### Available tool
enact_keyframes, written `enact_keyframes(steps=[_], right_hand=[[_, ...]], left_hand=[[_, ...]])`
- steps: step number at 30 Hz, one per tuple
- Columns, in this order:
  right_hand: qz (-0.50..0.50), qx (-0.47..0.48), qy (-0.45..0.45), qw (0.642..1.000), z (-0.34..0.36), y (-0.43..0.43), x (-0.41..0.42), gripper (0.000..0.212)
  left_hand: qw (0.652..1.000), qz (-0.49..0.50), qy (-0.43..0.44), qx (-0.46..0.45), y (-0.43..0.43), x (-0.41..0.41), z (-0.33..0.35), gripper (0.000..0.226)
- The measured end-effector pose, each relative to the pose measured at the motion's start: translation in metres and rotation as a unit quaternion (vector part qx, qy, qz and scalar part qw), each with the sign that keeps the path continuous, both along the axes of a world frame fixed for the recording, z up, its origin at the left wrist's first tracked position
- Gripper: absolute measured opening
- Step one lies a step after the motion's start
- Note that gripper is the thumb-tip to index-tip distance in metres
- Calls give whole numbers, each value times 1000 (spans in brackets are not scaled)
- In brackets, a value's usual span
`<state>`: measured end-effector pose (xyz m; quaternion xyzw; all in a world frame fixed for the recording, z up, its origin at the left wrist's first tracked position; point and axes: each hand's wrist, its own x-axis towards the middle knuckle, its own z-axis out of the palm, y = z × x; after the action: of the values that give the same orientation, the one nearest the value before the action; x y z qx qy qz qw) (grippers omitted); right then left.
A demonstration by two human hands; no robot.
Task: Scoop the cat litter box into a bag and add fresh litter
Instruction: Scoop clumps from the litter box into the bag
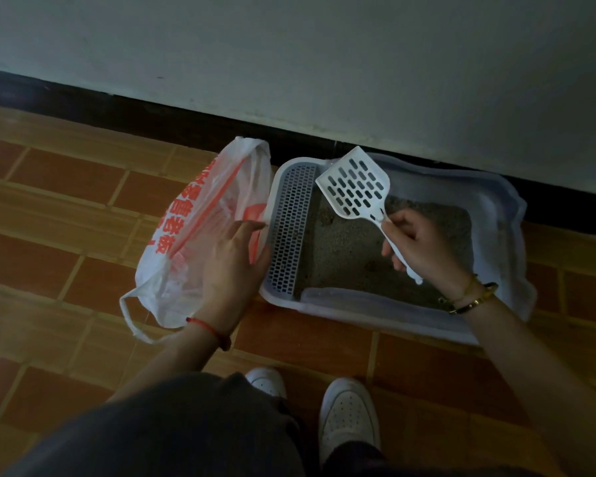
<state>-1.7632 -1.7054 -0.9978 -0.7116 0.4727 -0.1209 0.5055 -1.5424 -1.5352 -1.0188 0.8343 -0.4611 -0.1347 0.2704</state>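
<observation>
A white litter box [496,215] with grey litter [351,246] stands on the floor against the wall, a perforated step [289,228] at its left end. My right hand [420,246] grips the handle of a white slotted scoop [353,182], whose blade is raised above the litter and looks empty. A white plastic bag with red print [193,215] lies just left of the box. My left hand [234,266] rests on the bag at its edge near the box, fingers stretched out.
Orange-brown floor tiles [66,235] surround the box. A dark skirting board [152,122] and pale wall run behind it. My two white shoes [348,414] stand in front of the box.
</observation>
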Motion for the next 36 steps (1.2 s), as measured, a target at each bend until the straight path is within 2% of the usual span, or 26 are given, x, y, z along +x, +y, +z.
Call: enact_keyframes(steps=[3,6,13,22,28,33,36], right_hand=[[0,0,37,999,1,-3,-13,21],[2,-8,76,997,1,-6,-26,22],[39,-28,164,985,0,-12,-40,19],[97,-87,242,962,5,-23,-10,28],[122,-69,248,959,-3,-21,21,22],[133,-100,263,950,-15,-14,46,26],[115,-56,245,961,-22,-10,55,26]], left_hand=[[997,-64,-33,5,3,-8,-9,35],[995,-90,-28,38,4,-12,-14,38],[992,-108,-26,63,5,-21,-13,39],[990,-110,-62,69,7,-24,-20,38],[990,-107,-66,68,8,-23,-22,37],[991,-98,-61,65,8,-23,-23,37],[991,-97,-64,64,8,-24,-24,36]])
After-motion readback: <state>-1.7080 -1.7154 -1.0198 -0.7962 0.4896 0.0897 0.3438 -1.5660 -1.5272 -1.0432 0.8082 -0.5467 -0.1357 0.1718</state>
